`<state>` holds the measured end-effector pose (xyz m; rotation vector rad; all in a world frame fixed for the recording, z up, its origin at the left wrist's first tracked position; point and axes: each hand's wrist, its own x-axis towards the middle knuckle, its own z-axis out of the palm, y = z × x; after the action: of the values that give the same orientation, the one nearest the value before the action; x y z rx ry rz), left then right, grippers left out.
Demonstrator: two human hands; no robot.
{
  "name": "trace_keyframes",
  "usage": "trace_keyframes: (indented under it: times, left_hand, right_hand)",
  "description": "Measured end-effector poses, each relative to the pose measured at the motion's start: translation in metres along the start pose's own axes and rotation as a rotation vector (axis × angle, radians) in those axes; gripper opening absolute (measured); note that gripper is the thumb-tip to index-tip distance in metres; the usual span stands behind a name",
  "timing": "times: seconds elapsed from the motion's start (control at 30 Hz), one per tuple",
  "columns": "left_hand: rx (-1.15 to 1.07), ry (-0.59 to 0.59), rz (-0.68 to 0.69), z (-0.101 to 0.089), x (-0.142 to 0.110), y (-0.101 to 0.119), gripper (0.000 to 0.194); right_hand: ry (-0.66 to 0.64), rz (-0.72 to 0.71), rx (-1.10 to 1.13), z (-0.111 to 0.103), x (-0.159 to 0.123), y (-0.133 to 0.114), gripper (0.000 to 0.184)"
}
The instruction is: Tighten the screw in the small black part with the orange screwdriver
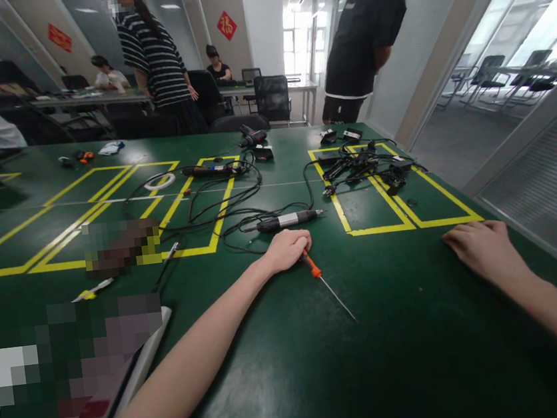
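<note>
My left hand [287, 249] is closed around the orange and black handle of a screwdriver [312, 265]. Its long thin shaft slants down to the right, close over the green table. Just beyond that hand lies a black and silver electric screwdriver [287, 220] with a cable. On the right, my right hand [481, 249] rests on the table by the corner of a yellow tape frame, back upward. Its fingers are curled under, and whatever they may hold is hidden.
Black cables and a second pen-shaped power tool [211, 170] lie across the taped area. Black parts [358, 163] are heaped in the right tape frame [381, 229]. A power drill [251, 136] sits farther back. A white-edged device [155, 340] is near left. People stand beyond the table.
</note>
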<state>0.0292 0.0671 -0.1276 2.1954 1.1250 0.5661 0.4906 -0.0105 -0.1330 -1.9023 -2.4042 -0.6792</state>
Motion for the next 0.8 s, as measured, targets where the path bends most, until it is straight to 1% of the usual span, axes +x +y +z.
trace_keyframes:
  times: [0.17, 0.27, 0.37, 0.47, 0.57, 0.67, 0.8]
  left_hand:
    - [0.004, 0.002, -0.001, 0.0, 0.0, 0.0, 0.034]
    - [0.005, 0.0, 0.004, 0.0, 0.0, 0.0, 0.034]
    - [0.009, 0.004, 0.007, 0.0, 0.0, -0.001, 0.034]
    - [0.014, 0.009, 0.008, 0.0, 0.0, -0.001, 0.034]
    - [0.017, 0.011, 0.01, 0.001, 0.0, -0.002, 0.034]
    - [0.018, 0.012, 0.015, 0.001, 0.001, -0.002, 0.033]
    - [0.018, 0.011, 0.02, 0.002, 0.001, -0.003, 0.034]
  right_hand:
    - [0.022, -0.022, 0.03, -0.007, 0.0, -0.006, 0.039]
    - [0.067, 0.027, 0.126, -0.012, -0.003, -0.01, 0.042]
    - [0.153, 0.118, 0.257, -0.017, -0.007, -0.007, 0.045]
    - [0.255, 0.164, 0.33, -0.022, -0.013, 0.002, 0.05]
    - [0.334, 0.182, 0.323, -0.027, -0.021, 0.01, 0.054]
    - [0.427, 0.198, 0.279, -0.035, -0.029, 0.015, 0.051]
    - [0.547, 0.146, 0.241, -0.038, -0.034, 0.021, 0.044]
